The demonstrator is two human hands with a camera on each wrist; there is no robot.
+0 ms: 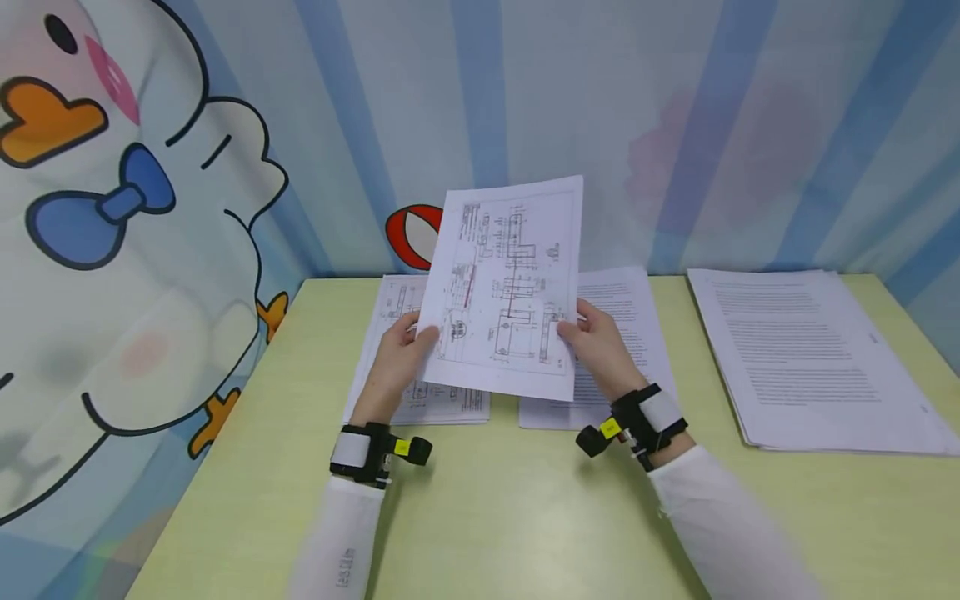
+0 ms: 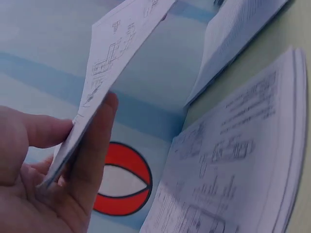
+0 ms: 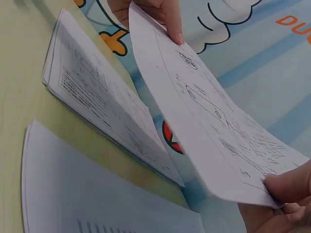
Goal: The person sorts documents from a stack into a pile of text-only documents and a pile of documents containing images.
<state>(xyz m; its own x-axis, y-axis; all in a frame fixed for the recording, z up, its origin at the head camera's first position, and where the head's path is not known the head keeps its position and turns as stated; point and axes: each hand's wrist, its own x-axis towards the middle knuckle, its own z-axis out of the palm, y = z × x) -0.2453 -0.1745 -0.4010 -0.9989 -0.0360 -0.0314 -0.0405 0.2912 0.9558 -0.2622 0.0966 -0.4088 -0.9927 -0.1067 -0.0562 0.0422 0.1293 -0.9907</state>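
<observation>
Both hands hold up a sheet of paper [image 1: 487, 283] printed with technical drawings, tilted above the table. My left hand [image 1: 393, 367] pinches its lower left edge, thumb on the printed face and fingers behind, as the left wrist view shows for the hand [image 2: 53, 160]. My right hand [image 1: 600, 346] pinches the lower right edge the same way; in the right wrist view its thumb [image 3: 291, 187] presses the near corner. Beneath the sheet lies a stack of drawings [image 1: 442, 408] at left, partly hidden. A stack of text pages [image 1: 622, 333] lies to its right, also partly covered.
A thicker stack of text pages [image 1: 802, 358] lies at the table's right side. The pale yellow table [image 1: 495, 508] meets a striped blue backdrop [image 1: 570, 100] with cartoon figures. Each wrist wears a strapped camera [image 1: 412, 450].
</observation>
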